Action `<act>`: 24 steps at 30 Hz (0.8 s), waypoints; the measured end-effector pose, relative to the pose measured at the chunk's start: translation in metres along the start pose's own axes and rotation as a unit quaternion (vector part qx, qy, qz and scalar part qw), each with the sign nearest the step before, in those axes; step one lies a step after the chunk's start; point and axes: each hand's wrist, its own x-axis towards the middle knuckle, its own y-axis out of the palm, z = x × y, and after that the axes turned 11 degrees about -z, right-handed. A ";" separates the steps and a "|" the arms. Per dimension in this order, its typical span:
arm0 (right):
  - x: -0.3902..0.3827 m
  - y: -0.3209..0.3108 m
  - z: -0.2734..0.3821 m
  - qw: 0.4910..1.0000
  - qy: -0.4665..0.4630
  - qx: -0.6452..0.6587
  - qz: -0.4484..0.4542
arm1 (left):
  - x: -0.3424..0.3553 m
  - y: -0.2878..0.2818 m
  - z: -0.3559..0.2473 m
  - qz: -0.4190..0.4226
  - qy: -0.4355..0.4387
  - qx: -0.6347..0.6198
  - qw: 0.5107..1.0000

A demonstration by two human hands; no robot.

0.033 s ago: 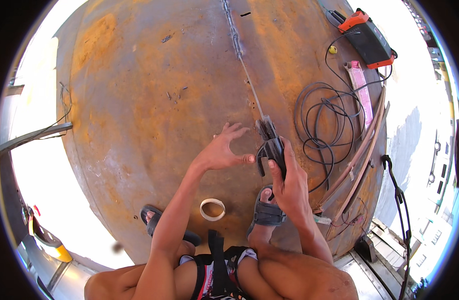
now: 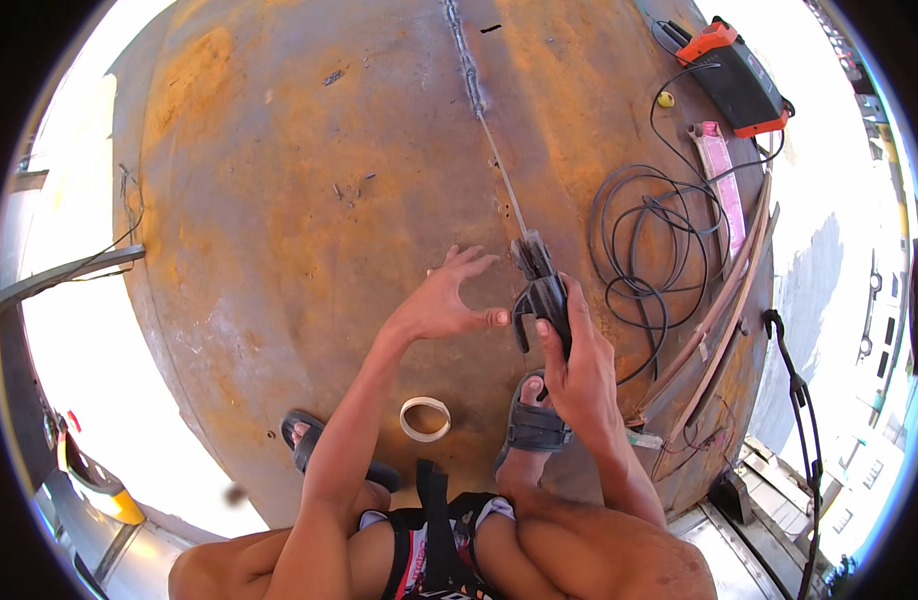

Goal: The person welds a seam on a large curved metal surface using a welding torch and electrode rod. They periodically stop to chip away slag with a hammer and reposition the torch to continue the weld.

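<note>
Electrode holder (image 2: 551,302) is resting in the firm grasp of the right hand (image 2: 584,372), its thin rod (image 2: 505,178) pointing toward the end of a grey weld bead (image 2: 468,72) on the rusty metal surface (image 2: 269,250). Just beside the holder, the left hand (image 2: 441,306) is hovering released, fingers spread. A pale ring (image 2: 425,437) is lying between the sandals (image 2: 537,430).

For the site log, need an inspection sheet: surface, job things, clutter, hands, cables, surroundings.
Surface: rust-stained curved metal plate, weld bead toward the far side.
Job things: electrode holder with thin rod, tip near the bead.
Clutter: pale ring between the sandals; pink packet at right.
Hands: right hand grips the holder; left hand beside it, fingers spread, apparently empty.
Cables: black cable, loosely coiled at right.
Surroundings: orange-and-black machine near the plate's right edge; pale ground beyond.
</note>
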 end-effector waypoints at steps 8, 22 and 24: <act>0.007 0.000 0.006 0.999 -0.016 -0.038 0.001 | 0.006 -0.002 0.002 -0.007 0.005 0.006 1.000; 0.014 -0.002 0.023 0.998 -0.034 -0.053 -0.003 | 0.007 -0.004 0.007 -0.015 0.017 -0.020 1.000; 0.010 0.001 0.020 0.997 -0.033 -0.066 -0.004 | 0.006 -0.004 0.007 -0.015 0.015 -0.013 1.000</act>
